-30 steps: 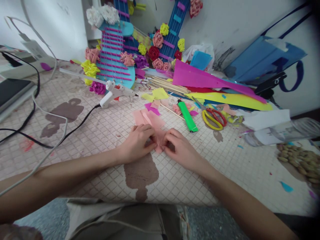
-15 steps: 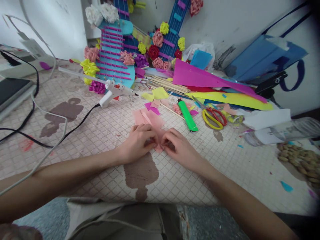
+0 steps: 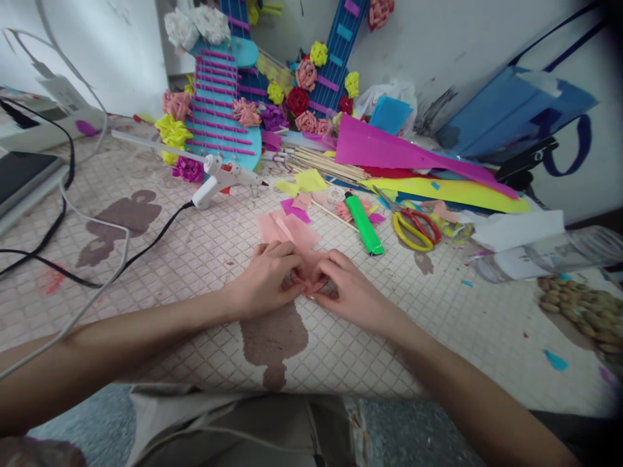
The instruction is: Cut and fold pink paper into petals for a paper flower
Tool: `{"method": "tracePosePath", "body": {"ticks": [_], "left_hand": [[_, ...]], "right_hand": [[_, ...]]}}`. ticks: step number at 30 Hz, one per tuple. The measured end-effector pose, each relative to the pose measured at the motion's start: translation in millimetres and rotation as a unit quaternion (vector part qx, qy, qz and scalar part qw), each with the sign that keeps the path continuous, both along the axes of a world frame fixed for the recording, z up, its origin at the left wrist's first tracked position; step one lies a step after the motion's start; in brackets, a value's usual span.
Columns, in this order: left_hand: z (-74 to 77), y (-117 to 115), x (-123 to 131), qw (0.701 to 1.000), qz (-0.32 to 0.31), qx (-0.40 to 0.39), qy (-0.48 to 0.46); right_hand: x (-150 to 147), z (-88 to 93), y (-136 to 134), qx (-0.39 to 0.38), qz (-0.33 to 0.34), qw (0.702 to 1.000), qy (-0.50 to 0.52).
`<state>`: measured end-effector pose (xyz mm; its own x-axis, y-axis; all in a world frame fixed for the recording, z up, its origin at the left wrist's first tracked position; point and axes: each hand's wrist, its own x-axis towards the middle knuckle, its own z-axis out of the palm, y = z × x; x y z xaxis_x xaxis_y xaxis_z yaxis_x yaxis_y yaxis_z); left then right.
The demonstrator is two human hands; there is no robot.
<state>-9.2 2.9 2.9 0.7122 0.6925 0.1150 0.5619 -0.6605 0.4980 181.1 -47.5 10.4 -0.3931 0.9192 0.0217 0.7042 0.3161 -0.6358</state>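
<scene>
Both my hands pinch a small piece of pink paper (image 3: 307,284) just above the tablecloth. My left hand (image 3: 272,275) grips its left side, thumb and fingers pressed together. From the right, my right hand (image 3: 348,285) closes on the other side, its fingertips curled round the edge. The paper looks folded or gathered between the fingertips, which partly hide it. Just beyond my hands lie flat pink paper pieces (image 3: 281,227). A green box cutter (image 3: 364,224) rests to the right of them.
A white glue gun (image 3: 214,181) with its black cord lies at left. Yellow and red scissors (image 3: 413,228) and a clear plastic bottle (image 3: 569,253) are at right. Blue cardboard guitars (image 3: 224,123) with paper flowers lean at the back, beside coloured sheets (image 3: 389,149).
The fingers have shifted slightly on the pink paper, and its near edge now looks more folded between them. The other things stay in place.
</scene>
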Motion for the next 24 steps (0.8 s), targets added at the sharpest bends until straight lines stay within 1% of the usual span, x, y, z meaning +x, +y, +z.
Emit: {"method": "tracePosePath", "body": {"ticks": [7, 10, 15, 17, 20, 24], "left_hand": [[3.1, 0.3, -0.4, 1.0, -0.004, -0.026, -0.007], [3.2, 3.6, -3.4, 0.999, -0.01, -0.043, -0.03], [1.9, 15.3, -11.9, 0.99, -0.094, -0.092, -0.046], [1.6, 19.3, -14.8, 0.986, -0.118, -0.103, -0.058], [1.9, 22.7, -16.9, 0.983, -0.133, -0.11, -0.066], [1.6, 23.3, -15.7, 0.983, -0.136, -0.105, -0.07]], "right_hand": [[10.0, 2.3, 5.2, -0.042, 0.015, 0.997, 0.061], [16.1, 5.8, 9.4, -0.073, 0.047, 0.993, 0.076], [24.0, 10.8, 15.1, -0.088, 0.093, 0.989, 0.07], [26.1, 10.9, 16.5, -0.088, 0.108, 0.988, 0.071], [27.0, 10.5, 17.3, -0.083, 0.114, 0.988, 0.07], [23.6, 10.3, 15.1, -0.071, 0.098, 0.991, 0.056]]}}
